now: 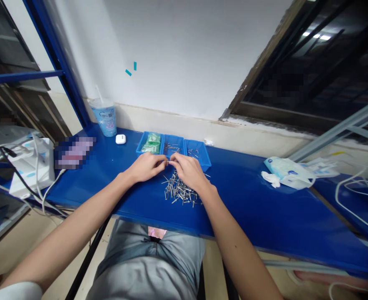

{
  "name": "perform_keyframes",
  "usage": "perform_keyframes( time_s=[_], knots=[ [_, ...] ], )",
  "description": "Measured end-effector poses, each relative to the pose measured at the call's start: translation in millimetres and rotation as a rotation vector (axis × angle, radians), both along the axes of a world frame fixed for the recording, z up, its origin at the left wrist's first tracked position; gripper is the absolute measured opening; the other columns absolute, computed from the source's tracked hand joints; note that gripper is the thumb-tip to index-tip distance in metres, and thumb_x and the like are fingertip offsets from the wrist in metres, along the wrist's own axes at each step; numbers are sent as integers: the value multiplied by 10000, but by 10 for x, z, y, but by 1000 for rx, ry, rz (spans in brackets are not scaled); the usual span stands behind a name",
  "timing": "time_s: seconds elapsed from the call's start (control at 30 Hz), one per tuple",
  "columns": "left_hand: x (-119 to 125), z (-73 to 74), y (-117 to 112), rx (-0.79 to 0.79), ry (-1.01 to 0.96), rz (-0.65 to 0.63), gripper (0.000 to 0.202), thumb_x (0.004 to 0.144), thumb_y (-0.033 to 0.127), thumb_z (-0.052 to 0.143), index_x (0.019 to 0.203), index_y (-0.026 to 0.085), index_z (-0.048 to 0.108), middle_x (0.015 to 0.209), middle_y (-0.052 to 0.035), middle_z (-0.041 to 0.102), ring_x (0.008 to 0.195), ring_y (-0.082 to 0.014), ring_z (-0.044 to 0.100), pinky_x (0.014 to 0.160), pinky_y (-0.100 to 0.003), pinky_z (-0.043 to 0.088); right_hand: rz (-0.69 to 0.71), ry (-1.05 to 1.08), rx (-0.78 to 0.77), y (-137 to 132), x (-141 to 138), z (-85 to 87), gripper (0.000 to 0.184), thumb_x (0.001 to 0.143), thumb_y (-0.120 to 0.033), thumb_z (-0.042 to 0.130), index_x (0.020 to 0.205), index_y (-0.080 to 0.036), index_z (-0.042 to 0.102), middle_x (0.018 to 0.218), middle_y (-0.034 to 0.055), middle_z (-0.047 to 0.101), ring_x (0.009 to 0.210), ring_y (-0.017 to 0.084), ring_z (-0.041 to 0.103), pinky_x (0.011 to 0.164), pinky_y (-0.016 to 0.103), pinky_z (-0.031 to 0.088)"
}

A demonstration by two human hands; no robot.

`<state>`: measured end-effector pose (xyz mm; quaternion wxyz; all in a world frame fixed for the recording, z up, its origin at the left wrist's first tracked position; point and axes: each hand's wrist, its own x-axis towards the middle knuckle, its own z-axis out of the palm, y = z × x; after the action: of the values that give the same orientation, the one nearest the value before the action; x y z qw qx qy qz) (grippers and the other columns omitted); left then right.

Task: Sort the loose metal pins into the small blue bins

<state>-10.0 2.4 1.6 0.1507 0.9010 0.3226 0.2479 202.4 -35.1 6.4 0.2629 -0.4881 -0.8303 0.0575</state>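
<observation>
My left hand [145, 166] and my right hand [186, 171] meet above the blue table [249, 204], their fingertips pinching a thin metal pin, which is barely visible between them. Just behind stand several blue plastic bins [174, 140] in a row. The left bin holds green packets [151, 143], and the other two hold small metal pins [172, 147]. A loose heap of metal nails or rivets [180, 192] lies under my right hand, close to the front of the bins.
A plastic cup with a straw [104, 117] and a small white case [120, 139] stand behind the bins. White cables and a white device [30, 166] lie at the left, a tissue pack [286, 173] at the right. A wall backs the table.
</observation>
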Motion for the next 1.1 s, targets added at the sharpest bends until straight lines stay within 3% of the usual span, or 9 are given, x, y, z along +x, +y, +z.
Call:
perform_keyframes(
  time_s=[0.17,0.3,0.43,0.53,0.63,0.8,1.0,1.1],
  knots=[
    [3,-3,-1,0,7,5,322,1025,319,447,864,166,680,668,-18,647,564,-136,504,606,-271,322,18,8,-27,1,4,3,167,1062,-343,506,1115,-240,627,883,26,750,803,205,681,729,302,405],
    [3,0,-2,1,7,12,313,1021,313,450,873,165,683,669,-16,643,574,-138,513,611,-270,323,-6,-30,-33,2,5,-3,226,1079,-350,466,1013,-231,647,840,34,737,772,201,672,706,300,383],
    [6,3,-5,0,4,15,325,1024,326,446,863,165,678,658,-10,633,557,-134,497,604,-270,317,20,9,-45,5,3,-19,202,1052,-342,538,1213,-235,596,827,6,739,758,192,675,713,289,394],
    [7,3,-4,7,8,15,333,1028,330,440,858,164,675,653,-10,628,560,-135,504,606,-270,319,2,-22,-29,10,-3,-25,156,1067,-319,501,1122,-231,618,826,19,737,763,199,679,711,294,388],
    [6,0,-2,5,14,2,339,1034,332,437,875,161,683,660,-14,636,570,-136,520,614,-268,329,-36,-76,-25,12,-5,-23,240,1089,-337,445,1005,-227,641,806,31,731,741,203,671,693,299,367],
    [2,-9,2,8,10,2,339,1047,348,441,948,162,707,682,-19,658,567,-136,521,607,-267,324,9,-26,-19,7,4,-14,177,1067,-358,509,1124,-240,628,840,17,746,771,206,683,705,296,379],
    [5,-16,8,11,8,6,349,1051,344,441,983,161,731,710,-33,689,591,-144,558,618,-265,344,-33,-77,0,9,-4,-10,269,1086,-329,439,948,-231,647,799,29,722,732,198,655,689,293,356],
    [5,-6,3,2,-16,16,342,1052,346,451,1057,165,741,728,-35,707,609,-150,586,630,-261,366,-32,-58,-1,6,-2,-6,252,1086,-335,447,996,-229,657,816,27,725,741,195,657,700,291,375]
  ],
)
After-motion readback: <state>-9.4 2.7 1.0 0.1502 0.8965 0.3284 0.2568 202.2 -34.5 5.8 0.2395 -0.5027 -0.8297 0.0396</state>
